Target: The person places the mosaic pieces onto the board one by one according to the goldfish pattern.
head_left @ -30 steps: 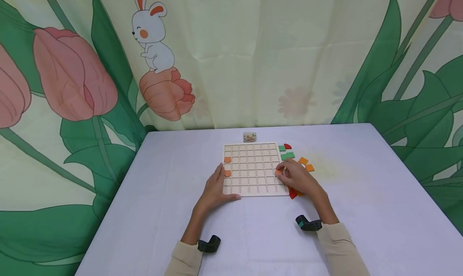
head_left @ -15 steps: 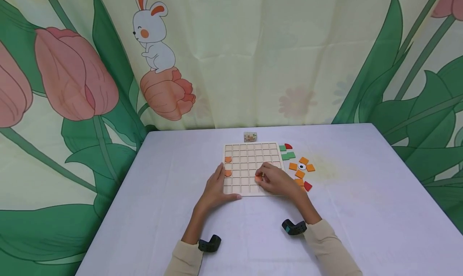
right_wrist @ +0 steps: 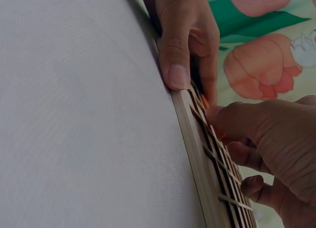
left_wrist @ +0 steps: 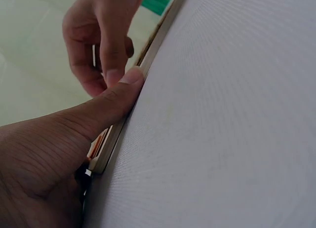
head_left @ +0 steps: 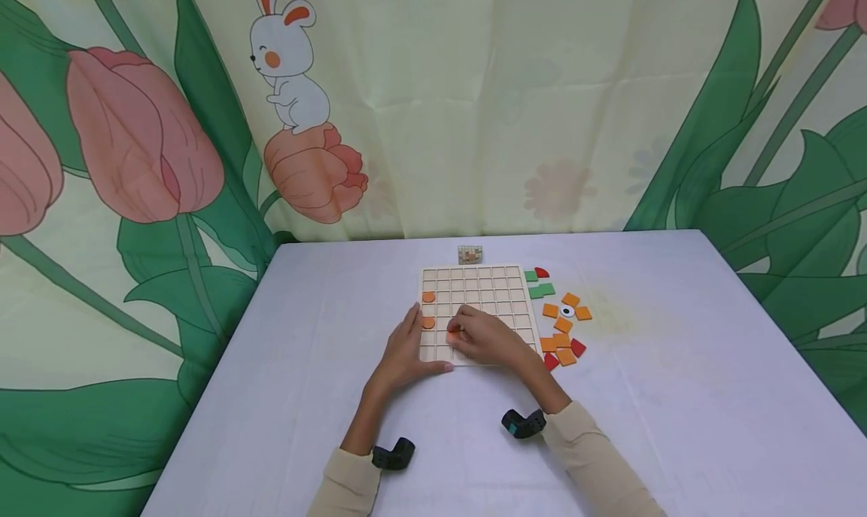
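Note:
A pale wooden grid board (head_left: 497,285) lies flat on the table. My left hand (head_left: 401,355) rests at its near left corner, fingers straight along the left side and thumb on the front edge, as the thumb (left_wrist: 111,102) in the left wrist view also shows. Over the board's front left cells, my right hand (head_left: 491,340) pinches a small orange piece (head_left: 451,337) between thumb and fingertips, which partly hide it. Two orange round pieces, a far one (head_left: 429,297) and a nearer one (head_left: 428,322), sit in the leftmost column.
Right of the board lie several orange squares (head_left: 584,313), red quarter-round pieces (head_left: 578,348), green pieces (head_left: 536,292) and a white piece with a black dot (head_left: 567,311). A small patterned block (head_left: 470,255) stands behind the board. A printed curtain (head_left: 433,126) hangs beyond the table.
My right hand has moved left across the board from its right edge, carrying the orange piece. Loose pieces it covered now show. My left hand stays at the corner.

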A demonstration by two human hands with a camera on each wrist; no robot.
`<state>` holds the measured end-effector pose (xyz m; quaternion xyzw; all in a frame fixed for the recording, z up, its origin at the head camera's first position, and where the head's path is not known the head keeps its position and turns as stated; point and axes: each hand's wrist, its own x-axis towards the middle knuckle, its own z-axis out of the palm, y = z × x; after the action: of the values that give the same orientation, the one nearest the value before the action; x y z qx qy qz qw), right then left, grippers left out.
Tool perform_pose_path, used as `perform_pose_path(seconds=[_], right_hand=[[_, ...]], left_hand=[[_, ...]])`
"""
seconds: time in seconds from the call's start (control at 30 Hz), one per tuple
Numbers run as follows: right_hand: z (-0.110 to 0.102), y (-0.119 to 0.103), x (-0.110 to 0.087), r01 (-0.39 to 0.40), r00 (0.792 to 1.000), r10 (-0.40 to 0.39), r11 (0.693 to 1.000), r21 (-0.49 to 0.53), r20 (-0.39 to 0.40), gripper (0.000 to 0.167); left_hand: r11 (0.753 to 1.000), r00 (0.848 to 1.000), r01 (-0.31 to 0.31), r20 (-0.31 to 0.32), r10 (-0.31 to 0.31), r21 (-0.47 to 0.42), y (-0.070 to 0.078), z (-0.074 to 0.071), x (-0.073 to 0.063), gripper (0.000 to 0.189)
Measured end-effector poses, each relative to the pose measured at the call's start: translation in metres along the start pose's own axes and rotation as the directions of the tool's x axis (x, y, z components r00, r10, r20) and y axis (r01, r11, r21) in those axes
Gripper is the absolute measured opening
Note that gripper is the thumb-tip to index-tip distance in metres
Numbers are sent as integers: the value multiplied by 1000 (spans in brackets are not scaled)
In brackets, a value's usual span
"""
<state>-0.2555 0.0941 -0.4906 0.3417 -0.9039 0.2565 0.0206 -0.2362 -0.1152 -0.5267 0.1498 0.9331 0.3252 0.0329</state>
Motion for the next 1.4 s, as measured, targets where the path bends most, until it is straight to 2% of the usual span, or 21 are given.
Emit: perform_pose_path(seconds=[0.27, 0.6, 0.97, 1.2, 1.4], right_hand=[[6, -6, 10, -2, 1000, 2, 1000, -2, 27, 17], [8, -7, 13, -18, 999, 17, 999, 29, 33, 16], [10, -6, 16, -28, 1000, 28, 1000, -13, -3, 18], [13, -5, 15, -60, 998, 59, 997, 39, 23, 19], [14, -5, 14, -65, 998, 64, 997, 43, 16, 19]], left_hand=[[1000, 1000, -17, -2, 17, 14, 2, -2, 1, 125], [1000, 1000, -11, -2, 11, 13, 3, -4, 1, 125], [1000, 1000, -12, -4, 12, -8, 8, -9, 0, 123], [1000, 1000, 11, 16, -11, 9, 4, -5, -1, 124], [1000, 1000, 6, 5, -6, -6, 1, -2, -1, 125]])
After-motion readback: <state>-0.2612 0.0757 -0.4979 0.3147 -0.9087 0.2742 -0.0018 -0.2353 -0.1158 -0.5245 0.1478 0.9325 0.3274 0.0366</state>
